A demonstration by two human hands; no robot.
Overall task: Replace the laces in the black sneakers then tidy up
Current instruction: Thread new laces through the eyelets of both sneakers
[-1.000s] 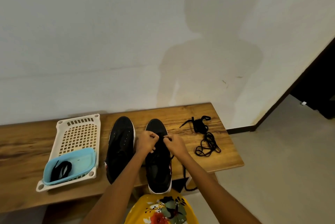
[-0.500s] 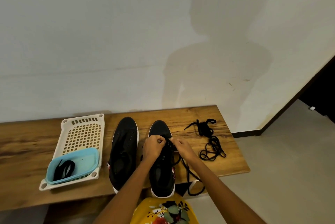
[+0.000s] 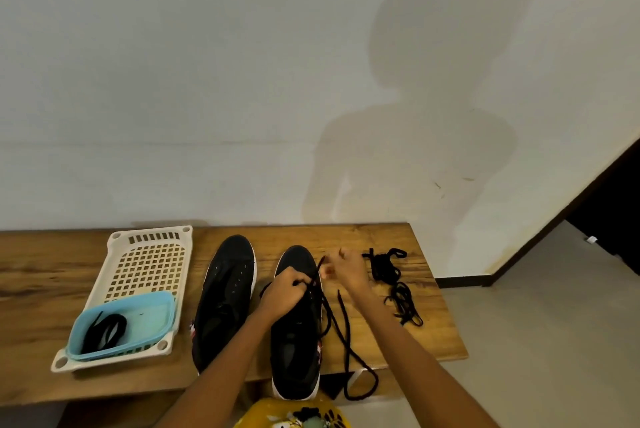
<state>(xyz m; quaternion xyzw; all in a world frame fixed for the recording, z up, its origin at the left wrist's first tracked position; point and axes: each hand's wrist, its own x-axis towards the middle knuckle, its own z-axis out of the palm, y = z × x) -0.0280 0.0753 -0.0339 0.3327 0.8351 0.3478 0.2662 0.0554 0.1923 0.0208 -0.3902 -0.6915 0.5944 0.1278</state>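
Two black sneakers stand side by side on the wooden bench (image 3: 398, 240). The left sneaker (image 3: 225, 299) has bare eyelets. On the right sneaker (image 3: 298, 334) my left hand (image 3: 285, 294) presses near the toe eyelets, fingers curled round a black lace (image 3: 341, 330). My right hand (image 3: 346, 270) pinches the same lace's upper part, pulled out to the right of the shoe. The lace's loose length loops down over the bench's front edge. A tangle of other black laces (image 3: 393, 284) lies to the right of my right hand.
A cream perforated tray (image 3: 149, 258) sits at the left, holding a light blue tub (image 3: 149, 320) with a coiled black lace (image 3: 104, 330) inside. The white wall rises behind. Grey floor and a dark doorway lie to the right.
My right hand has drawn away from the shoe, up and to the right, pulling the lace through. More loose lace now trails over the bench's front edge. The left hand stays on the shoe.
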